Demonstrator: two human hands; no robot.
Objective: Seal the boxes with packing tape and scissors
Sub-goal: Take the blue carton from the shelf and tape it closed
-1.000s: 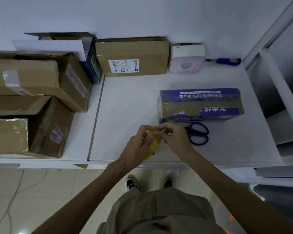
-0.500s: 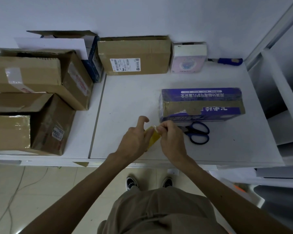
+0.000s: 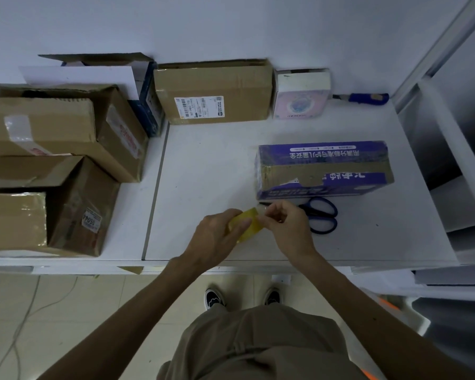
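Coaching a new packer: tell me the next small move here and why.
Probably peel a strip off the tape roll toward the purple box: the left hand grips it, the right hand pinches its edge, and the scissors lie beside the box.

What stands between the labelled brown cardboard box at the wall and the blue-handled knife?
In the head view, a small white and pink box stands between the labelled brown cardboard box and the blue-handled knife.
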